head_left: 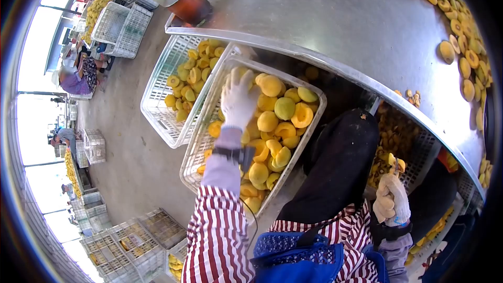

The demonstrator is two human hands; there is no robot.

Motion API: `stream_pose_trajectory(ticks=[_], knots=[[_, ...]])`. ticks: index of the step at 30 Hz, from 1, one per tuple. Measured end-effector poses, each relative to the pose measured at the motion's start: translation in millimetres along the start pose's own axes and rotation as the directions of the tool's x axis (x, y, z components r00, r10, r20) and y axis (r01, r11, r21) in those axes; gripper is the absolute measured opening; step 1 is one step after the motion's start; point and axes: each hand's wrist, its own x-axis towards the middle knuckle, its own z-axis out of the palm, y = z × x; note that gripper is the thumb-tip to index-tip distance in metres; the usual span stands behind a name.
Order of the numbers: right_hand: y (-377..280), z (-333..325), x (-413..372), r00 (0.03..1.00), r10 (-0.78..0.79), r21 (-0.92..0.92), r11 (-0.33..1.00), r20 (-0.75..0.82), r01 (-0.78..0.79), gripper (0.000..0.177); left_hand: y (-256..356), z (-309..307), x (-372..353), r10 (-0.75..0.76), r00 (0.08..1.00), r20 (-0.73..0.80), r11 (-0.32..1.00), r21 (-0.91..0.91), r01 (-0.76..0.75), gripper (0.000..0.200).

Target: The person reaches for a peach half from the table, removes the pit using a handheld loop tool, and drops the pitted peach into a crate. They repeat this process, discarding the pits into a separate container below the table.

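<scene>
My left hand, in a white glove, lies over yellow peaches in a white plastic crate. Its fingers are stretched out, and whether they touch the fruit beneath is hard to see. Whole peaches and cut halves fill this crate. My right hand, also gloved, is curled closed near my lap at the lower right. A yellow fruit piece shows just beyond its fingers; what the fist itself grips is hidden.
A second crate of peach halves stands left of the first. Above is a metal table with peach halves along its far edge and a bottle of dark liquid. Below its edge sits a bin of scraps. Other people work at far left among stacked crates.
</scene>
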Motion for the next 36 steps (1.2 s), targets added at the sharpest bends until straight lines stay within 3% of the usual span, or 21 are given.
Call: stream_pose_trajectory(ticks=[3,5,8,9,10,14,17,18,19,20,25,27,29,30,33,34,36], knots=[[-1.1,-3.8,-0.2,0.998,0.005,0.02,1.0,-0.055,-0.004,0.031,49.6,-3.7,-60.6,0.237,0.96,-0.149,0.97,-0.02,-0.243,0.051],[-0.9,-10.0,3.6,0.999,0.021,0.037,0.999,-0.037,-0.019,0.031,57.7,17.9,-111.9,0.183,0.959,0.218,0.975,0.084,-0.205,0.044],[1.4,-11.6,9.6,0.999,0.035,0.103,0.994,-0.022,-0.032,0.032,40.6,26.0,-161.8,0.045,0.985,0.169,0.998,-0.048,-0.038,0.042],[2.0,-10.3,6.9,0.999,0.054,0.118,0.992,0.002,-0.053,0.032,39.4,27.4,-162.9,-0.013,0.981,0.193,1.0,-0.005,0.014,0.044],[0.7,-11.9,9.0,0.993,0.045,0.054,0.997,0.113,-0.051,0.032,38.6,26.2,-162.8,-0.004,0.979,0.206,1.0,0.005,0.003,0.045],[1.7,-15.0,2.7,0.991,-0.017,0.018,1.0,0.132,0.015,0.027,34.8,7.0,-176.5,-0.041,0.985,0.166,0.996,-0.077,0.055,0.051],[2.7,-29.4,-0.8,0.97,-0.03,0.09,0.996,0.241,0.009,0.026,28.2,-2.5,-220.1,-0.171,0.984,0.054,0.964,0.218,0.155,0.055],[3.3,-32.2,-0.9,0.969,-0.026,0.108,0.994,0.247,-0.001,0.025,9.3,16.2,-247.3,-0.219,0.969,0.116,0.961,0.197,0.193,0.058],[2.9,-33.9,-0.2,0.967,-0.022,0.125,0.992,0.255,-0.011,0.025,4.0,19.6,-249.2,-0.231,0.964,0.13,0.963,0.172,0.208,0.059],[-0.4,-34.1,2.1,0.929,0.0,0.156,0.986,0.37,-0.063,0.024,1.4,21.8,-247.6,-0.239,0.961,0.14,0.965,0.144,0.219,0.06],[1.9,-14.4,-8.8,0.989,-0.047,-0.003,0.999,0.144,0.048,0.028,-3.4,12.5,-247.2,-0.239,0.932,0.272,0.967,0.152,0.204,0.067],[2.2,-23.2,-12.4,0.971,-0.062,-0.008,0.998,0.233,0.065,0.027,-10.4,5.2,-245.3,-0.204,0.914,0.352,0.971,0.193,0.142,0.07],[15.9,-55.6,-7.7,0.985,-0.089,0.092,0.993,0.146,0.076,0.029,-14.2,-4.9,-236.9,-0.206,0.886,0.415,0.977,0.144,0.16,0.066],[15.9,-56.2,-9.9,0.977,-0.122,0.065,0.992,0.173,0.112,0.03,4.0,-37.5,-210.1,-0.22,0.789,0.574,0.975,0.104,0.196,0.065],[6.1,-51.1,-21.4,0.941,-0.124,0.1,0.99,0.314,0.097,0.03,33.0,-95.7,-166.4,-0.056,0.846,0.53,0.99,-0.082,0.117,0.055],[3.4,-44.1,-25.1,0.95,-0.116,0.064,0.993,0.289,0.102,0.032,49.7,-121.9,-146.9,-0.025,0.849,0.527,0.995,-0.066,0.07,0.051],[11.9,-66.4,-2.1,0.936,-0.147,-0.017,0.987,0.319,0.161,0.032,70.8,-158.9,-118.4,0.164,0.922,0.351,0.986,-0.082,-0.144,0.045]])
